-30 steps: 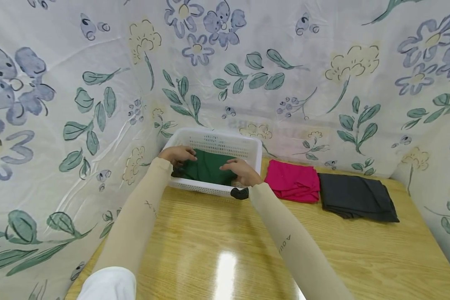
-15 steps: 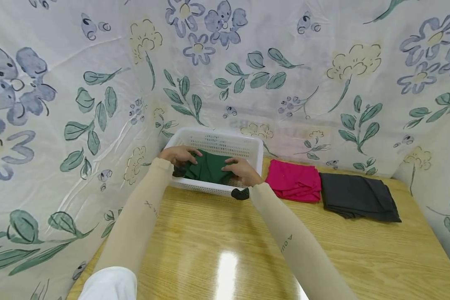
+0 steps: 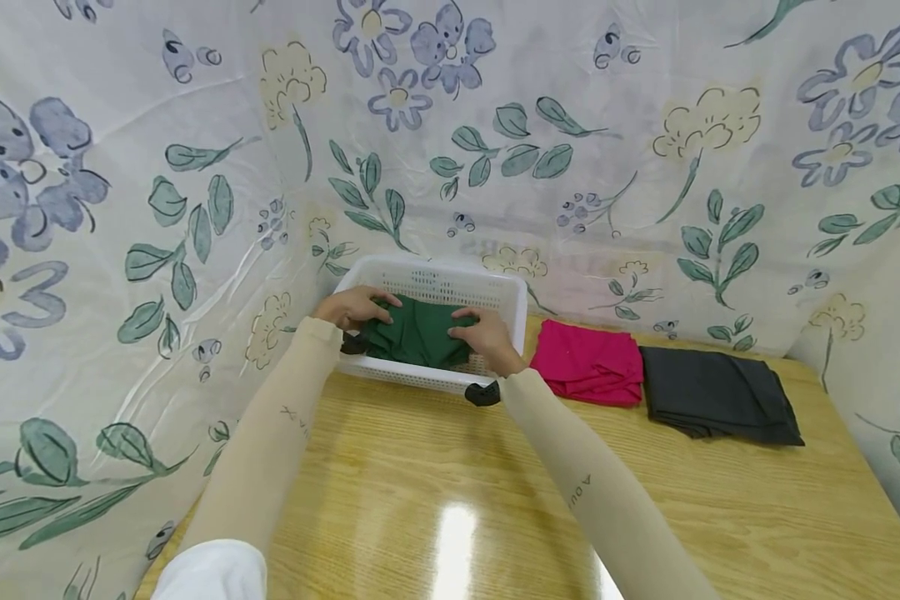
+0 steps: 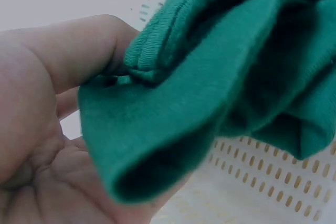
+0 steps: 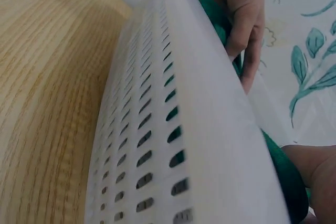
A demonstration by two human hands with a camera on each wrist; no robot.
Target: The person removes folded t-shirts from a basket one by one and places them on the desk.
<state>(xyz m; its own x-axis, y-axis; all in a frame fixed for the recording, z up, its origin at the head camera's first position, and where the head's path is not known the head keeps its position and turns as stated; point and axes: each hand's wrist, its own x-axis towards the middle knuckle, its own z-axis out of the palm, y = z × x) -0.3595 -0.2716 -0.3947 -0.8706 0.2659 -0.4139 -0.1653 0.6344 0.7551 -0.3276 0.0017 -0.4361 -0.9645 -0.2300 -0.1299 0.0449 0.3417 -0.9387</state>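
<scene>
A folded green garment (image 3: pixel 423 333) lies partly raised inside a white perforated plastic basket (image 3: pixel 405 375). My left hand (image 3: pixel 356 308) pinches its left end; in the left wrist view the thumb of the left hand (image 4: pixel 63 51) is on top of the green fabric (image 4: pixel 210 72), with fingers underneath. At the opposite end, my right hand (image 3: pixel 487 337) grips the cloth between thumb and fingers. Basket wall (image 5: pixel 210 103) covers much of the right wrist view and hides most of the garment, with part of the right hand (image 5: pixel 320 174) at the lower right.
To the basket's right, a folded pink cloth (image 3: pixel 585 362) lies on the wooden table (image 3: pixel 390 467). Beside it is a folded dark grey cloth (image 3: pixel 712 392). Floral curtains (image 3: pixel 495 150) stand behind and at the sides.
My left hand has taken hold of the garment's left end, bunching it slightly. Both hands have risen a little, lifting the green cloth inside the basket. The pink and grey cloths stay put.
</scene>
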